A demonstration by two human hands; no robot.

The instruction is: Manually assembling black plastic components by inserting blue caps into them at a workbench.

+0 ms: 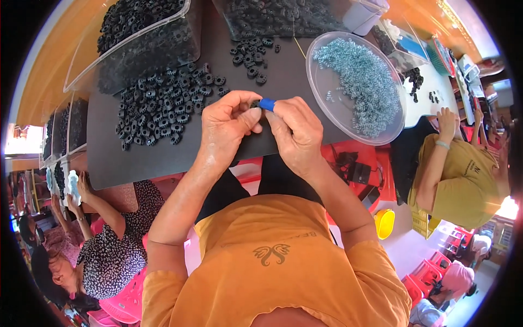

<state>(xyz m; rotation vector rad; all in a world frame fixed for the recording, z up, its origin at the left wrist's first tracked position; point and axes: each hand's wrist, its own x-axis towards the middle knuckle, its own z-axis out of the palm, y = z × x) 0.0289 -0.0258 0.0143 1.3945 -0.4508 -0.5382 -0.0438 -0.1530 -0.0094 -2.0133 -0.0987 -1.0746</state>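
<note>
**Two hands meet over a dark mat strewn with black toothed rings**

A workroom with orange walls and a pale floor spreads round the edges of the view, with red plastic stools low on the right and other people seated close by: one in a black-and-white patterned top (117, 240) to the left, one in a mustard shirt (463, 180) to the right, each at their own work.

The person's table is covered by a dark mat (136, 158). At its far edge stand clear plastic bins (141, 43) full of black parts. To the right lies a round clear tray (327, 92) holding a heap of small pale blue-grey springs (362, 82). A loose pile of black toothed rings (160, 106) lies on the mat to the left of the hands, and a smaller scatter (251, 54) lies farther back.

The left hand (226, 128) is curled narrow, thumb and forefinger pinched together on a small dark piece (254, 103), seemingly one of the rings, though it is mostly hidden. The right hand (297, 133) is likewise closed, its fingertips gripping a small blue piece (267, 104) that touches the dark one. Both pieces sit between the two hands, just above the mat's near middle, close to the big pile.
</note>
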